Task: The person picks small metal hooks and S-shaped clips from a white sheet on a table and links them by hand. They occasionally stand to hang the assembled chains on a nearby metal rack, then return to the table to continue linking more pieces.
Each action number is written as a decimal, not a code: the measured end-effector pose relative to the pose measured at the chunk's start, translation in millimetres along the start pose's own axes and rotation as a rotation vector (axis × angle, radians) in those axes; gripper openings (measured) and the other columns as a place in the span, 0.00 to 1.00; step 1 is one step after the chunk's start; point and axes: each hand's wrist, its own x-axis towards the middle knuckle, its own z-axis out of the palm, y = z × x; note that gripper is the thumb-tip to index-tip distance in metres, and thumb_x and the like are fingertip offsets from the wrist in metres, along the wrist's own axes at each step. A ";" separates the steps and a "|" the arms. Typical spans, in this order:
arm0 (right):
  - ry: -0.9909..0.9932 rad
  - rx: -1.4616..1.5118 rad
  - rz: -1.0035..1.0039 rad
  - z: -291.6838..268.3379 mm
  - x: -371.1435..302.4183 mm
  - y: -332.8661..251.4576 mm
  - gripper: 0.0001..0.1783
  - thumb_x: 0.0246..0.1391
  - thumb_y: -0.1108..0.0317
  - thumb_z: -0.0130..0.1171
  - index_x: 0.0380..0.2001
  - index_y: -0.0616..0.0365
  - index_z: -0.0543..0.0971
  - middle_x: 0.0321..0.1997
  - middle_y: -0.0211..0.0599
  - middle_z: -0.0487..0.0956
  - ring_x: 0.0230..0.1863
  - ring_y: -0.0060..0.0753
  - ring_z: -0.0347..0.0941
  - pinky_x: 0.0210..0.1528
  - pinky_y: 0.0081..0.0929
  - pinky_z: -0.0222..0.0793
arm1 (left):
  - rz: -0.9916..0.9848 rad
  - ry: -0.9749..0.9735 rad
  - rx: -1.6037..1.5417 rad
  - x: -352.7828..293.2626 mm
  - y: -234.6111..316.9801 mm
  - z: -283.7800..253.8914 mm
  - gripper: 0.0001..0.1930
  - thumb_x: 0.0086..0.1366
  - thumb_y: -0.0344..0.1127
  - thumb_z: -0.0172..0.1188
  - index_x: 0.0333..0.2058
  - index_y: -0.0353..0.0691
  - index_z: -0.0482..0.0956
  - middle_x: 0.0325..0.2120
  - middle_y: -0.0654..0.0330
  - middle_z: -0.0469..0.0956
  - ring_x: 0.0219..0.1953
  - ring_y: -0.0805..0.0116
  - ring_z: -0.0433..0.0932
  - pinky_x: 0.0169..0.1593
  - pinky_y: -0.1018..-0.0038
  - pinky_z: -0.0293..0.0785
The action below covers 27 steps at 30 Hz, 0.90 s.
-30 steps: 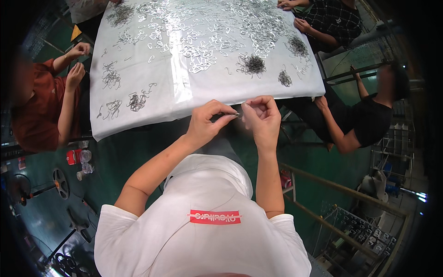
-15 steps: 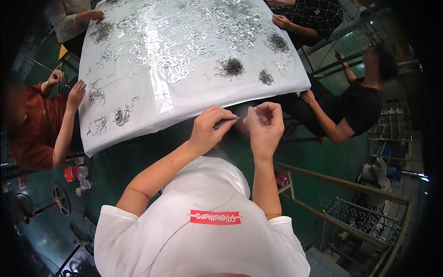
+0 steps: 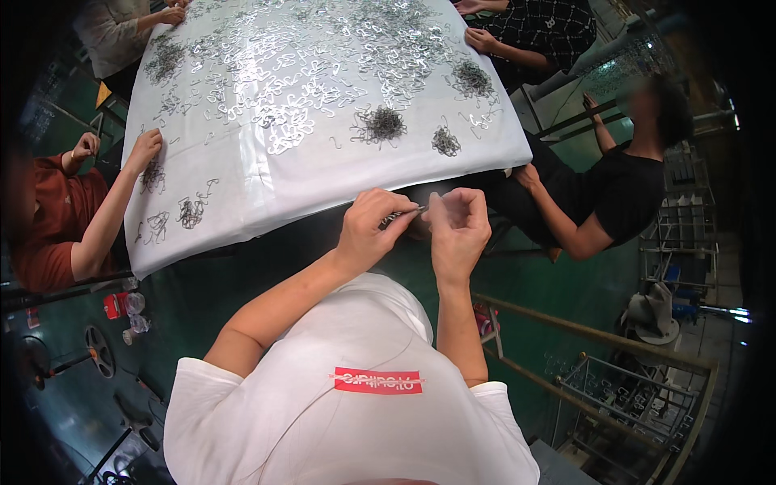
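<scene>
Both hands, left hand (image 3: 373, 229) and right hand (image 3: 457, 228), pinched tight on one small metal hook (image 3: 404, 214) beside the white-covered table (image 3: 267, 174).

A white short-sleeved T-shirt (image 3: 323, 404) covers the person's torso, sleeves ending above the elbows. A small red rectangular patch (image 3: 378, 381) with white lettering sits at the shirt's middle. Both forearms are bare.
</scene>
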 end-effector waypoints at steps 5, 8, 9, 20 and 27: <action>0.019 -0.075 -0.083 -15.3 13.1 6.3 0.06 0.49 0.79 0.60 0.27 0.63 0.72 0.23 0.30 0.75 0.21 0.16 0.73 0.23 0.15 0.68 | 0.049 -0.002 0.050 4.8 0.8 19.7 0.09 0.48 0.21 0.67 0.30 0.38 0.80 0.29 0.59 0.81 0.32 0.64 0.78 0.39 0.72 0.70; 0.048 -0.081 -0.115 -24.6 19.1 9.3 0.06 0.49 0.79 0.60 0.27 0.62 0.73 0.23 0.30 0.75 0.21 0.16 0.72 0.21 0.15 0.67 | 0.102 0.000 0.063 4.4 -0.1 31.3 0.10 0.48 0.21 0.66 0.30 0.39 0.80 0.29 0.60 0.81 0.32 0.64 0.78 0.40 0.72 0.69; 0.061 -0.066 -0.118 -28.0 19.8 9.7 0.05 0.48 0.79 0.60 0.27 0.62 0.73 0.24 0.30 0.76 0.20 0.16 0.72 0.21 0.15 0.66 | 0.111 -0.004 0.059 4.3 -0.8 35.6 0.10 0.48 0.22 0.67 0.31 0.39 0.80 0.29 0.60 0.80 0.32 0.64 0.78 0.40 0.71 0.69; 0.275 -0.271 -0.210 -53.3 3.8 -12.5 0.05 0.43 0.82 0.57 0.25 0.61 0.74 0.25 0.34 0.74 0.20 0.25 0.73 0.19 0.22 0.67 | 0.262 -0.073 -0.102 16.4 14.1 72.3 0.14 0.47 0.25 0.68 0.34 0.40 0.78 0.30 0.60 0.78 0.34 0.61 0.76 0.41 0.67 0.67; 0.602 -0.398 -0.264 -53.1 -26.8 -30.1 0.04 0.45 0.77 0.57 0.26 0.59 0.73 0.25 0.39 0.73 0.22 0.41 0.74 0.23 0.34 0.70 | 0.324 -0.347 -0.244 20.9 25.0 71.7 0.13 0.48 0.18 0.60 0.35 0.36 0.78 0.32 0.55 0.79 0.37 0.57 0.77 0.48 0.65 0.69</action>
